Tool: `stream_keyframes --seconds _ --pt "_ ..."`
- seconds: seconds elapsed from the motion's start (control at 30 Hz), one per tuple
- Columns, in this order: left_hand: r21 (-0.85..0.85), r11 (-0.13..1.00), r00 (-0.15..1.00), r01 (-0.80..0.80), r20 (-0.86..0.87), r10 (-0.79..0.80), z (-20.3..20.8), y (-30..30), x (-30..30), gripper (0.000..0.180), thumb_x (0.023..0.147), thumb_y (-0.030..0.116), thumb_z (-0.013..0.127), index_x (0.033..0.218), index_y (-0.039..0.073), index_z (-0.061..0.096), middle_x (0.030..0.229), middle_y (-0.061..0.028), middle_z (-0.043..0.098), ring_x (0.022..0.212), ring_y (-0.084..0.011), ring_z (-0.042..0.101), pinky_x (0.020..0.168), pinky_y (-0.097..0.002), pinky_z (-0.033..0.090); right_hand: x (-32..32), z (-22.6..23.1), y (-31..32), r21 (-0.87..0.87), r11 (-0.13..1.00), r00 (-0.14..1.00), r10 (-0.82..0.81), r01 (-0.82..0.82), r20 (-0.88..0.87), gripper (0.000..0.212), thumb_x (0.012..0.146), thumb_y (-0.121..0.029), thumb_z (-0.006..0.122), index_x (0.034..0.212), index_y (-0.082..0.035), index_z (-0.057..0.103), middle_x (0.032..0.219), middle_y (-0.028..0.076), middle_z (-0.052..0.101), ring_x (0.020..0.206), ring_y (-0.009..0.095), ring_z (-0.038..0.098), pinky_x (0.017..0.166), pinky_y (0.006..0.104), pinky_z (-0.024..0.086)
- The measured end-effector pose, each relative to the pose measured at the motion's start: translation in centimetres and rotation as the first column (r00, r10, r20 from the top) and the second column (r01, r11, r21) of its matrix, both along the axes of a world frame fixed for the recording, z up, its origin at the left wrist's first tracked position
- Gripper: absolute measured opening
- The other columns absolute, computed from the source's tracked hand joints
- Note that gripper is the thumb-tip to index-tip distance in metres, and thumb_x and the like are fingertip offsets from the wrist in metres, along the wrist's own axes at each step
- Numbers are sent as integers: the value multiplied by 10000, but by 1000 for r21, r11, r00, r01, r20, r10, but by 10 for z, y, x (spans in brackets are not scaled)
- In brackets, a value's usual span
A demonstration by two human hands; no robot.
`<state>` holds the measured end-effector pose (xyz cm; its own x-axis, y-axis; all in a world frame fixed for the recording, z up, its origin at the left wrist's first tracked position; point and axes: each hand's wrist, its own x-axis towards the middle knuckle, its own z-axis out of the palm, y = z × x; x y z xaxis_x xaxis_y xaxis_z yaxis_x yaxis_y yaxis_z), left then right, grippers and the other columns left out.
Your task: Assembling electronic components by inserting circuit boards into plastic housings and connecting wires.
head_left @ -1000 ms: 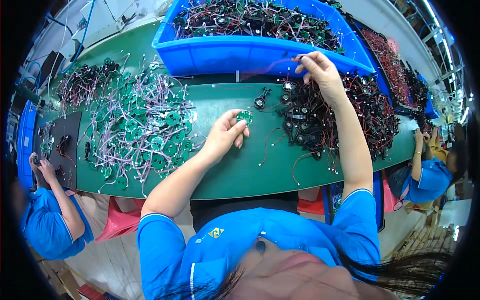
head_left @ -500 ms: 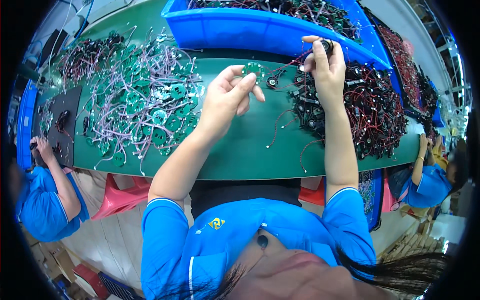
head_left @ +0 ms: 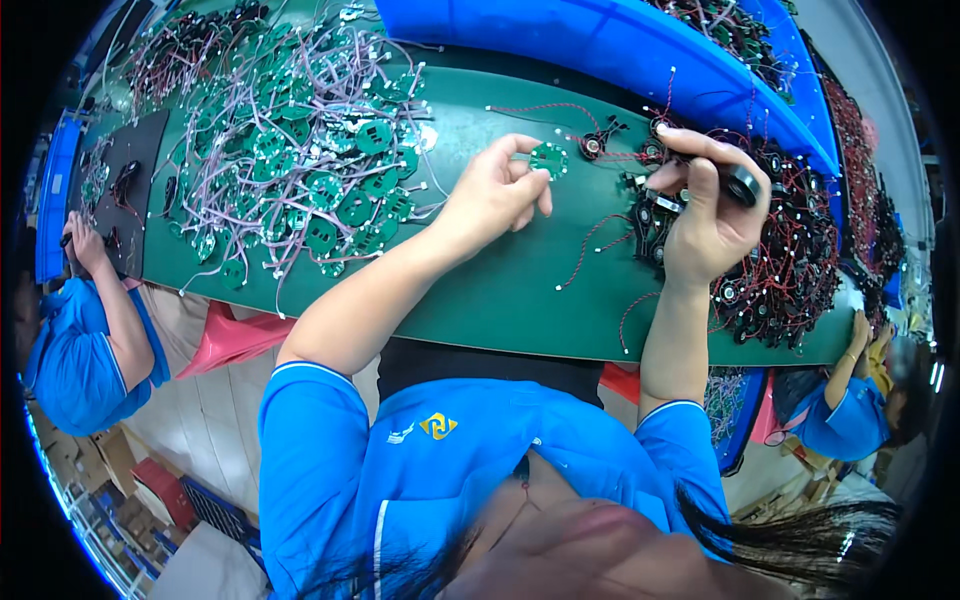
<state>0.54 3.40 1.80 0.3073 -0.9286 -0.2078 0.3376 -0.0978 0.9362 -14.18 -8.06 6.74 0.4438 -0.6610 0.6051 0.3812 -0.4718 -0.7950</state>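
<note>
Between thumb and fingers my left hand [head_left: 503, 188] pinches a round green circuit board [head_left: 549, 161] by its edge, above the table. My right hand [head_left: 714, 215] is closed on a black ring-shaped part [head_left: 740, 186], held between the thumb and curled fingers; a wire on it cannot be made out. Just beyond and under that hand spreads a pile of black round parts with red wires [head_left: 790, 270]. One such wired black part [head_left: 592, 147] lies apart from the pile, between my two hands. Left of my left hand is a heap of green circuit boards with pale purple wires [head_left: 320, 190].
A large blue bin [head_left: 600, 70] holding wired parts stands along the far side of the green table [head_left: 480, 300]. More red-wired parts [head_left: 195, 45] lie at the far left, near a dark mat [head_left: 135, 190]. One co-worker [head_left: 95, 340] sits at the left, another [head_left: 845, 410] at the right.
My right hand has come down and to the right, and the black part in it has turned. My left hand still grips the board, now slightly farther right. The whole view has shifted.
</note>
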Motion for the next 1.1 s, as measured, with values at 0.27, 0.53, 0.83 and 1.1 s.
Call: stream_keyframes --seconds 0.27,0.53,0.83,1.1 --pt "50 999 997 9 70 -12 -1 -2 -2 332 862 26 487 1183 45 401 639 -62 591 380 -73 390 354 -171 271 -2 0 10 -215 974 996 78 -66 50 212 848 -13 598 1017 -1 471 930 215 638 774 266 649 605 282 545" --pt "28 998 977 -52 208 45 2 -1 -5 338 851 34 497 1176 41 405 630 -59 587 378 -81 394 354 -177 279 -2 -4 10 -283 955 996 79 -87 -38 237 813 13 622 1006 5 485 928 217 638 811 287 650 696 332 545" --pt "25 998 968 -57 245 49 1 0 -6 349 860 50 501 1195 33 403 632 -55 587 385 -82 405 360 -177 294 3 -9 12 -344 937 995 27 -59 -98 239 780 25 638 985 -4 520 933 190 646 811 273 649 702 323 534" --pt "-18 999 970 -42 238 45 2 1 -12 358 861 55 489 1206 2 405 634 -50 602 426 -106 493 380 -210 359 30 -33 13 -434 899 996 16 -50 -82 256 730 41 652 962 -19 563 913 145 655 770 239 640 673 294 515"
